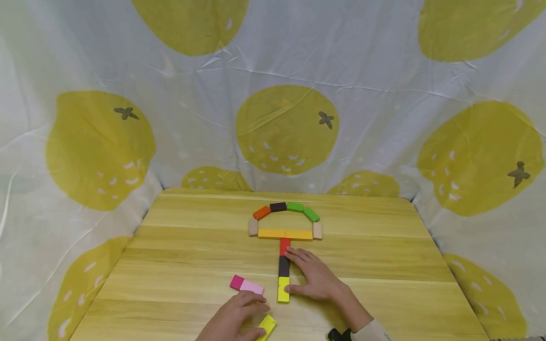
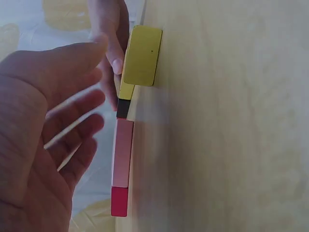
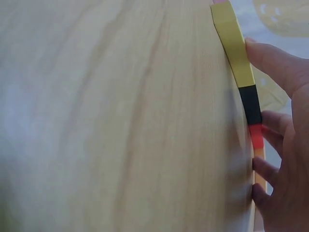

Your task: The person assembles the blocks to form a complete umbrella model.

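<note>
My right hand (image 1: 320, 279) lies along the right side of a column of wooden blocks, fingers spread. Its thumb touches the yellow block (image 1: 283, 292) at the near end; its fingertips are beside the black block (image 1: 284, 266) and red block (image 1: 284, 245). My left hand (image 1: 234, 318) hovers with loosely bent fingers at a loose yellow block (image 1: 268, 323). In the left wrist view a gap shows between that hand and the loose yellow block (image 2: 143, 55). Just beyond its fingers, a pink block (image 1: 251, 286) lies end to end with a magenta block (image 1: 237, 282).
Two orange blocks (image 1: 271, 234) form a bar across the column's far end. Above it, an orange-red block (image 1: 262, 212), a dark block (image 1: 278, 207) and green blocks (image 1: 295, 207) arch between pale wooden blocks (image 1: 317, 231). A black object (image 1: 339, 335) sits by the right wrist.
</note>
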### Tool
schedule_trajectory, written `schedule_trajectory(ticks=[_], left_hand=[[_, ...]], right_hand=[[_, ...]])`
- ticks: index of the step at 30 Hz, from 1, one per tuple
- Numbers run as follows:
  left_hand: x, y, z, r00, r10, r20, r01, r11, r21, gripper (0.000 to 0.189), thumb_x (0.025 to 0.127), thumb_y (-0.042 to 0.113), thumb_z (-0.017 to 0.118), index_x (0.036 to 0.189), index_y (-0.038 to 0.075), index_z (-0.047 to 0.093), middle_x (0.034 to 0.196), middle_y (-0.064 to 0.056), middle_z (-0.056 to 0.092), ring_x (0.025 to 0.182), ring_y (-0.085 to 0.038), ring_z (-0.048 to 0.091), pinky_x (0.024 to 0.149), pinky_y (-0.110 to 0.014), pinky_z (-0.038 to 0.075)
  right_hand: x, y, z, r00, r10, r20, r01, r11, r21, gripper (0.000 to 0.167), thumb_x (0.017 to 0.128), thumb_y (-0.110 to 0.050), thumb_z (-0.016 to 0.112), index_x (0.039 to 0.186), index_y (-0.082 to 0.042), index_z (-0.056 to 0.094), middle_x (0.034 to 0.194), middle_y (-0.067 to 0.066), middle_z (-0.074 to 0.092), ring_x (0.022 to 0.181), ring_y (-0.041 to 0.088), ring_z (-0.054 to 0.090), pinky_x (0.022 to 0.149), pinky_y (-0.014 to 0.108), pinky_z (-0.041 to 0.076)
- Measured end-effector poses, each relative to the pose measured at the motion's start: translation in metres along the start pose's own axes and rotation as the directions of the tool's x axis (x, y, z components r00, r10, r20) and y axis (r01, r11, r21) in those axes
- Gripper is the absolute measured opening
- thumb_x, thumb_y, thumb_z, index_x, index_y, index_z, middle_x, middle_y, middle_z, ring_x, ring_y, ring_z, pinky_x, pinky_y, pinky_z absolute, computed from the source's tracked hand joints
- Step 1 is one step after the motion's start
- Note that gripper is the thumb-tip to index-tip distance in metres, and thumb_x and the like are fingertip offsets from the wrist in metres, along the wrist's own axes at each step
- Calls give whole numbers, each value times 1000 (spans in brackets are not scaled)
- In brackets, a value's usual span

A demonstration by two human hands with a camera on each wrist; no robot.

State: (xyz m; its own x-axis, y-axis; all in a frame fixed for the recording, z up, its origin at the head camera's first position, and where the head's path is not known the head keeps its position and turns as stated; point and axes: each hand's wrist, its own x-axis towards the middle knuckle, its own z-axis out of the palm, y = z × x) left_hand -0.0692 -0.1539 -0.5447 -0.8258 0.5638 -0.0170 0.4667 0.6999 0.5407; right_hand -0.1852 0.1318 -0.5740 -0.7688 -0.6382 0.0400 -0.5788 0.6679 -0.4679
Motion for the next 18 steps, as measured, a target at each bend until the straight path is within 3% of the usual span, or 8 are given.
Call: schedule_trajectory(ticks=[6,18], left_hand=[[1,-3,0,992,62,114,-56,997,-50,41,97,54,65,127,27,72,125,13,64,114,-6,57,98,-31,56],[6,-3,3,988,35,150,-19,994,-106,36,99,44,66,131,26,71,130,14,66,121,-8,59,103,-33,55]], right_hand=[[0,-1,-1,1000,0,3,0,1000,14,89,89,-69,63,160,-23,39,168,-4,33,154,34,33,119,60,36],[-1,-1,0,1000,11,9,-11,999,33,88,89,-68,64,161,-23,38,169,-3,32,155,33,31,120,61,34]])
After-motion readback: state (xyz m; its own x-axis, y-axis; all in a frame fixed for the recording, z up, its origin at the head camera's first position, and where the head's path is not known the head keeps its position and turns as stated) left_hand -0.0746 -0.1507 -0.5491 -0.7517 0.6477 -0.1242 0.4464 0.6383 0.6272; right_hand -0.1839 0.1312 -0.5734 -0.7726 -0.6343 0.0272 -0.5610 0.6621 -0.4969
